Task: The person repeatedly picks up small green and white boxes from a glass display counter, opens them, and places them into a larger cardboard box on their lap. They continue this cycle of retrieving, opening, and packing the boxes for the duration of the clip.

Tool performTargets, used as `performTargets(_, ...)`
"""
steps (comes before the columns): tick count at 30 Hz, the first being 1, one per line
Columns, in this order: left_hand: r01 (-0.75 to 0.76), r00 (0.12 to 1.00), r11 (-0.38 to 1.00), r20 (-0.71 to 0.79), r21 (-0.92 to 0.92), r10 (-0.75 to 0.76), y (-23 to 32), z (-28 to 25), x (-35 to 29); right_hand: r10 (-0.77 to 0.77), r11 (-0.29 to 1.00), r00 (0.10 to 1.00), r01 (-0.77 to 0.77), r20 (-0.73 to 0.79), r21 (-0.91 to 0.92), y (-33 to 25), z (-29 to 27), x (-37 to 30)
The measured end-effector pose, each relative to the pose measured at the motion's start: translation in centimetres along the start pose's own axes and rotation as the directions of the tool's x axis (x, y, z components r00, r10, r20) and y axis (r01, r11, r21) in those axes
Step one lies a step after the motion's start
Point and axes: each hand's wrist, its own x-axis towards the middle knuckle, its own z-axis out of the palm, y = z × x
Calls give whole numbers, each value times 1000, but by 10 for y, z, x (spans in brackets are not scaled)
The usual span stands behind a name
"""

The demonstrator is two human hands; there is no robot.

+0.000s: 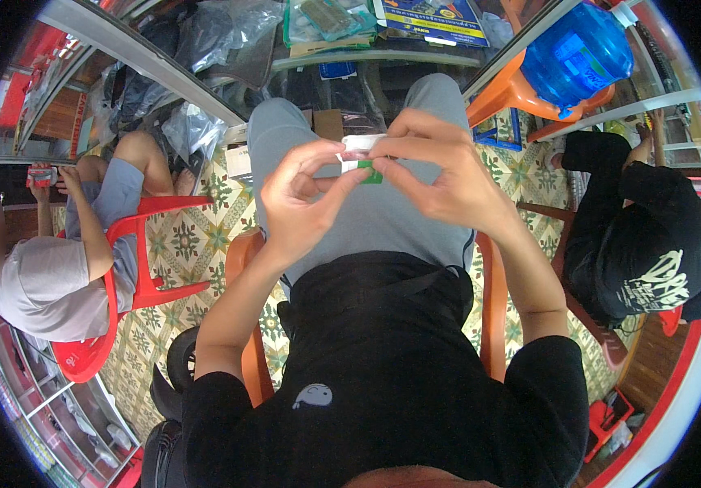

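Note:
A small green-and-white carton point(357, 165) is held above my lap, its white flap point(358, 145) raised at the top. Thumb and fingers of my left hand point(297, 199) pinch its left side. On the right side, my right hand point(452, 175) grips the carton and flap between thumb and fingertips. Something pinkish shows in the gap under the flap, too small to make out. Below the hands are my grey trousers point(350, 220).
A glass display case point(334, 58) with packages stands ahead of my knees. At the right, a blue water bottle point(580, 61) rests on an orange stool point(505, 85). One person point(57, 276) sits on a red chair point(114, 293) at left; another point(643, 236) sits at right.

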Motion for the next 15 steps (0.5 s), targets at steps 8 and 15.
performTargets(8,-13,1000,998,-8,66,14,1,2,-2,47,999,996,-45,73,-27,-2,-7,1)
performTargets(15,-68,994,982,93,173,53,3,-3,1,10,999,990,-4,138,-45,-2,-12,2)
